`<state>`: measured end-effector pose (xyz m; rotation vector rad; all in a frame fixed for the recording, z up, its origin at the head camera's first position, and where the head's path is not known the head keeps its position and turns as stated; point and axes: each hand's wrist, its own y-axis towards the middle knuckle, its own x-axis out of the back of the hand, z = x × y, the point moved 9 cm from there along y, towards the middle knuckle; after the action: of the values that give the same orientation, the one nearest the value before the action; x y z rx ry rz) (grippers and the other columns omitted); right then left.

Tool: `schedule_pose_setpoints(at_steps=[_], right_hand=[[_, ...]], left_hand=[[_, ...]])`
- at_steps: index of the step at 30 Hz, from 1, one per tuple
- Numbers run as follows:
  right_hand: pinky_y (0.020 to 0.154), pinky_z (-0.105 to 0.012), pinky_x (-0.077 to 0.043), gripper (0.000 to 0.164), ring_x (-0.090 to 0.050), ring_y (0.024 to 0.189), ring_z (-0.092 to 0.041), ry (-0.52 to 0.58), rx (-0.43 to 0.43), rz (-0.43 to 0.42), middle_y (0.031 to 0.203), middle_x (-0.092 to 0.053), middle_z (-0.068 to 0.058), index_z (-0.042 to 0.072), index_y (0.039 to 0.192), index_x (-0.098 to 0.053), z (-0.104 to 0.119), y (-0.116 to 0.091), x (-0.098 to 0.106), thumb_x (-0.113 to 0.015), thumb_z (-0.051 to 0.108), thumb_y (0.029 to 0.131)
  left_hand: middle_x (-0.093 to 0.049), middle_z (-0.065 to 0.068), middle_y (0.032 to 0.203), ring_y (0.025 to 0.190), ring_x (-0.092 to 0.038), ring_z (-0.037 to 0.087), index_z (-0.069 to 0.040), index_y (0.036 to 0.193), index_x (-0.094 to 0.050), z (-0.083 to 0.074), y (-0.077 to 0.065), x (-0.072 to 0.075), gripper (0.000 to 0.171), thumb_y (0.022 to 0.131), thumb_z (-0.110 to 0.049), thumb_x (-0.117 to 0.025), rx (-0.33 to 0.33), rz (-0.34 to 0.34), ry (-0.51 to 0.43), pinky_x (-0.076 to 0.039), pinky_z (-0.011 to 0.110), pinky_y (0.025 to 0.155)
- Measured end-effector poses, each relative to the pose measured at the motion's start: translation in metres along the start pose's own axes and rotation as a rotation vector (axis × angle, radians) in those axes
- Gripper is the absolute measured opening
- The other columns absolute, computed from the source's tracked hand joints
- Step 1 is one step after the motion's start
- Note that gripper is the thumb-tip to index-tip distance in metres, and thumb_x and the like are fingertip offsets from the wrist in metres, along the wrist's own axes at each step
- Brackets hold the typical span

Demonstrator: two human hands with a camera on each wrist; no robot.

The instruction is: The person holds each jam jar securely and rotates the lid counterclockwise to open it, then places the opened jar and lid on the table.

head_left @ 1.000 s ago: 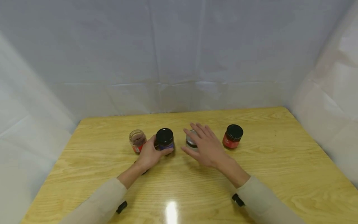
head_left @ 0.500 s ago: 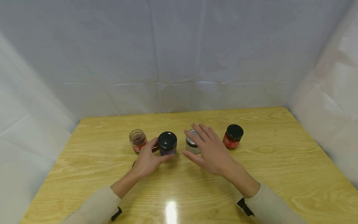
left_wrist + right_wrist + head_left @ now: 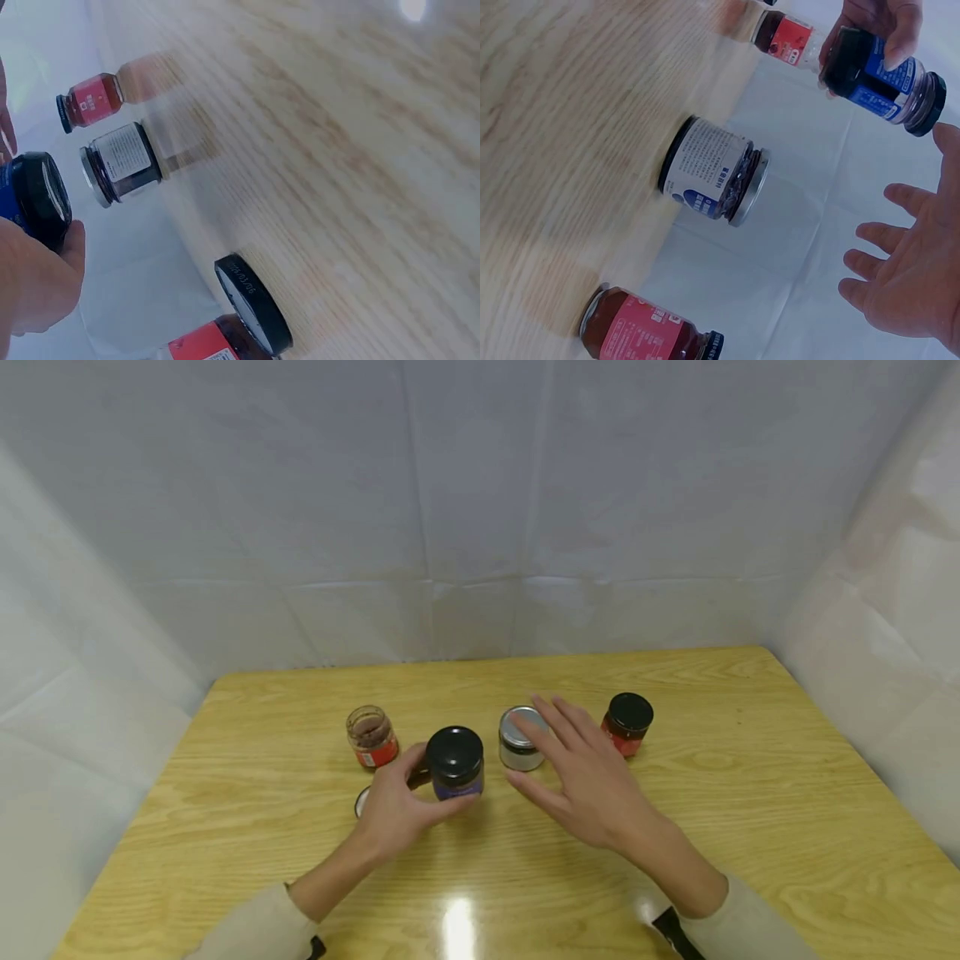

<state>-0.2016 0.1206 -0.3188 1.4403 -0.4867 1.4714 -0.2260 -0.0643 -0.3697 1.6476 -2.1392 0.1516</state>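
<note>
My left hand (image 3: pixel 397 797) grips a dark glass jar (image 3: pixel 457 764) with a blue label and a black lid. In the right wrist view this blue-labelled jar (image 3: pixel 874 79) is raised off the table, thumb across its label. Fingers spread, my right hand (image 3: pixel 588 785) hovers holding nothing beside a silver-lidded jar (image 3: pixel 519 752) with a white label, its fingertips overlapping that jar's lid in the head view. Behind the right hand stands a red-labelled jar (image 3: pixel 628 717) with a black lid. Left of the held jar is a lidless red-labelled jar (image 3: pixel 371 739) with dark residue inside.
A loose black lid (image 3: pixel 253 304) lies on the table near the lidless jar, partly hidden by the left hand in the head view. The wooden table (image 3: pixel 480 877) has pale sheeting (image 3: pixel 480 510) behind it and at both sides.
My left hand has brought the blue-labelled jar up and toward me, slightly to the right. The right hand has drawn back and rightward, uncovering more of the silver-lidded jar.
</note>
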Motion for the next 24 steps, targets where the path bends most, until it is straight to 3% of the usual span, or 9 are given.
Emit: schedule_pose_setpoints(at_steps=[12,24], right_hand=[[0.113,-0.046,-0.014,0.065,-0.016,0.142,-0.027,0.015,-0.002,-0.013,0.156,-0.022,-0.003,0.021,0.150,-0.031,-0.007,-0.020,-0.002,-0.043,0.055,0.096],[0.108,-0.050,-0.026,0.061,-0.024,0.140,-0.028,0.064,-0.061,0.011,0.154,-0.027,-0.003,0.023,0.149,-0.034,-0.014,-0.035,-0.012,-0.045,0.052,0.096]], left_hand=[[-0.063,-0.002,0.112,0.104,-0.059,0.014,-0.014,0.125,-0.058,-0.003,-0.014,-0.013,0.063,0.070,-0.026,-0.086,0.032,0.043,-0.038,-0.047,0.033,0.092],[-0.063,-0.003,0.110,0.104,-0.057,0.014,-0.016,0.121,-0.062,0.004,-0.021,-0.022,0.059,0.068,-0.025,-0.087,0.021,0.059,-0.014,-0.048,0.035,0.089]])
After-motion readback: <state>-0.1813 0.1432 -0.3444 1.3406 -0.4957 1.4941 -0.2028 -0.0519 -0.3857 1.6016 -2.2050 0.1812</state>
